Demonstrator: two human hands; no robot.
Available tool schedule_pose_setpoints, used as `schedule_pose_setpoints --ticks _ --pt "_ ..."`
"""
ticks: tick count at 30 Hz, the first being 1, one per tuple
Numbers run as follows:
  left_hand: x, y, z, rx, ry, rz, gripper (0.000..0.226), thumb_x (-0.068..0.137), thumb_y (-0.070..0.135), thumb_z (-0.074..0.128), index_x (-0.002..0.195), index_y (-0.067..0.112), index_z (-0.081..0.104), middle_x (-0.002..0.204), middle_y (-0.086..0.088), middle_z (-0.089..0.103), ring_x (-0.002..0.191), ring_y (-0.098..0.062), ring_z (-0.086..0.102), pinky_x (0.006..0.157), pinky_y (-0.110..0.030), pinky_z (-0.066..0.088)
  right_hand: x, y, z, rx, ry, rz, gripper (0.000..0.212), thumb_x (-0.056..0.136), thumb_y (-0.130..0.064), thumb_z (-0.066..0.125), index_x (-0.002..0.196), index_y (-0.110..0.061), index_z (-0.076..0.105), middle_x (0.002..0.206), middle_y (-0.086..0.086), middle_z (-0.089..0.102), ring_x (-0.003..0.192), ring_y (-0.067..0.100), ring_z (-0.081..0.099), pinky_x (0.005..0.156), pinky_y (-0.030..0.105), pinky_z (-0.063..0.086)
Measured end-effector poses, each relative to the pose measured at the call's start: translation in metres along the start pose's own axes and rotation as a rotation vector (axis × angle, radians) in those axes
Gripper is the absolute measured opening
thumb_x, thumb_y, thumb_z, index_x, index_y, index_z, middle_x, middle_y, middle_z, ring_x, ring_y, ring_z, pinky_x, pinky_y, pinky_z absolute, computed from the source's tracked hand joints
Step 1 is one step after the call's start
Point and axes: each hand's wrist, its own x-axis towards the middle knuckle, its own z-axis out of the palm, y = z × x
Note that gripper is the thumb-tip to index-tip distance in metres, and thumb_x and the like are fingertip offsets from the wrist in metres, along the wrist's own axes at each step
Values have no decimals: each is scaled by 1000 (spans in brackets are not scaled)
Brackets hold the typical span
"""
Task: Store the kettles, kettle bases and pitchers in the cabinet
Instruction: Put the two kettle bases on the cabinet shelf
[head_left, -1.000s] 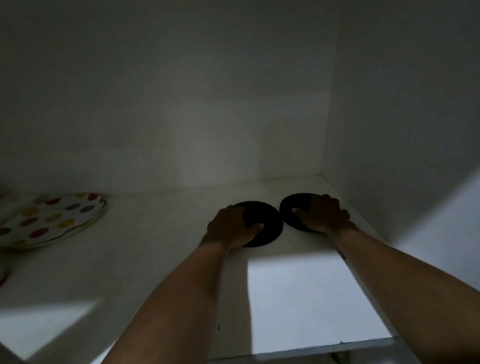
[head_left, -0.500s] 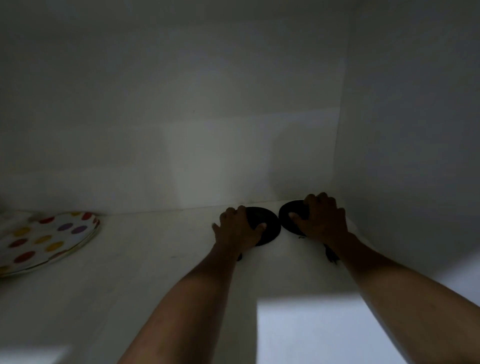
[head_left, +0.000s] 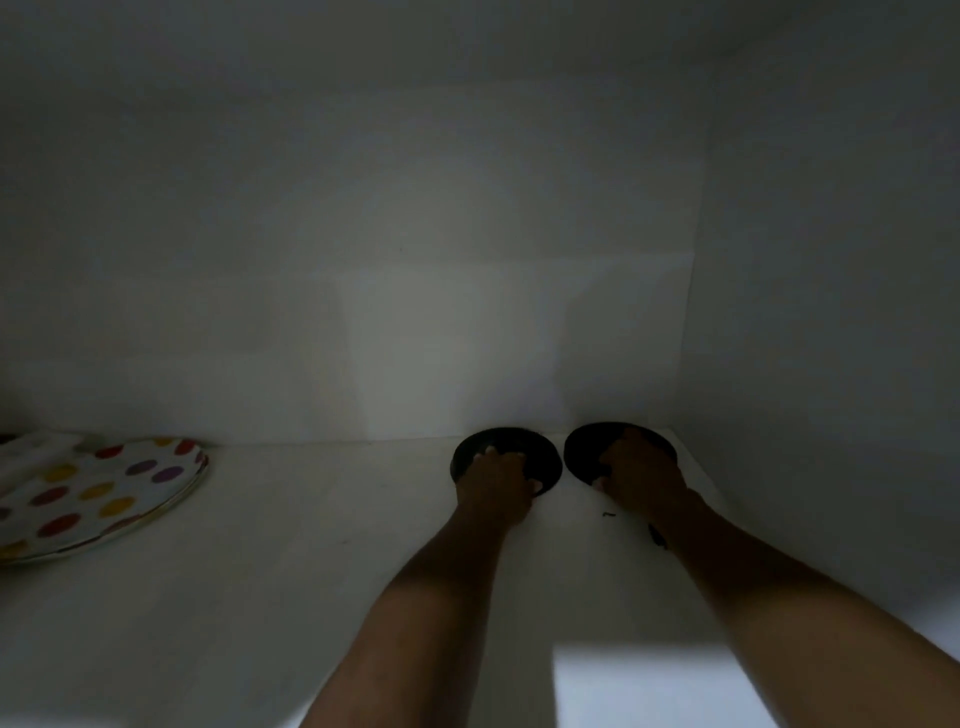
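Both kettle bases now sit farther back against the rear wall.

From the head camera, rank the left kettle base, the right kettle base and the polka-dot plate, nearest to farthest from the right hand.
1. Right kettle base, under the right hand, back right corner.
2. Left kettle base, beside it, under the left hand.
3. Polka-dot plate, far left of the shelf.

Polka-dot plate lies flat on the white shelf at far left, partly cut by the frame edge. Dots red, yellow, purple on white. Dim interior; bright light patch on the shelf at lower right.
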Motion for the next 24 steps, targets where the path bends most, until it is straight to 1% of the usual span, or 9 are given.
schedule_pose_setpoints --ticks 2,5,7,9,13,16,18,20,24 --pt "1 0 -2 16 -39 -3 66 102 49 44 160 22 26 168 -16 14 155 -35 13 123 -50 21 1 -1 -4 -6 -37 36 58 100 -26 55 153 -9 37 163 15 28 146 33 34 122 42 24" --pt "-14 -2 -9 83 -55 -10 76 98 59 44 162 26 16 170 -12 5 154 -41 5 124 -55 13 -9 -3 -7 -49 -45 59 56 96 -32 50 150 -16 43 162 13 30 146 34 31 120 54 25" --pt "-30 -7 -16 109 -20 18 80 96 61 45 162 27 13 170 -9 4 155 -39 6 124 -54 15 -34 -17 -14 -117 -57 50 65 97 -37 49 157 -21 28 167 10 15 154 32 12 122 58 12" --pt "-50 -14 -29 89 -7 53 83 95 60 49 162 25 13 170 -8 8 155 -34 12 124 -50 19 -61 -39 -24 -142 -62 28 70 101 -42 46 160 -21 16 168 10 7 155 30 6 123 57 6" --pt "-115 -29 -72 3 20 97 74 97 44 57 160 24 23 164 -9 28 150 -30 29 119 -41 31 -103 -92 -42 -94 -23 -86 61 100 -39 46 155 -20 29 162 11 25 147 34 29 120 56 22" --pt "-178 -50 -105 -3 78 98 60 100 37 54 155 25 33 158 -8 40 143 -29 40 112 -40 38 -142 -147 -49 -49 3 -174 61 96 -36 53 153 -22 35 156 12 35 137 35 43 111 46 39" --pt "-218 -71 -120 44 109 56 64 99 41 55 157 25 31 161 -6 36 145 -27 37 115 -39 36 -175 -186 -51 -17 1 -234 53 96 -35 53 147 -23 43 150 10 43 133 31 47 106 39 43" --pt "-261 -92 -129 81 177 36 68 96 43 60 156 23 34 159 -8 40 144 -29 39 116 -39 37 -211 -220 -50 -13 19 -277 49 93 -38 55 139 -23 49 146 8 50 128 29 51 101 35 44" --pt "-355 -127 -139 68 256 64 55 93 40 64 143 19 54 145 -10 57 133 -30 52 111 -40 43 -292 -275 -43 95 130 -348 39 88 -30 63 126 -20 62 131 12 62 117 31 59 98 39 51"
